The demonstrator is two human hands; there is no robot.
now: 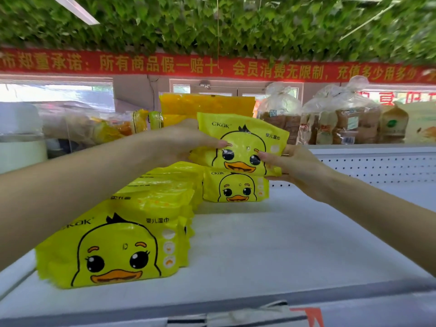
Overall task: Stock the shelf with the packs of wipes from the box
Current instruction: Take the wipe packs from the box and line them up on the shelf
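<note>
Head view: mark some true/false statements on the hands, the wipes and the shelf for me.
1. The left hand and the right hand both grip one held pack. True.
2. The held pack lies flat on the shelf. False: it is up in the air, over a back pack that stands on the shelf.
3. A row of packs stands on the shelf's left side. True.
4. The bagged bread sits at the far left. False: it is at the right, behind the shelf.
</note>
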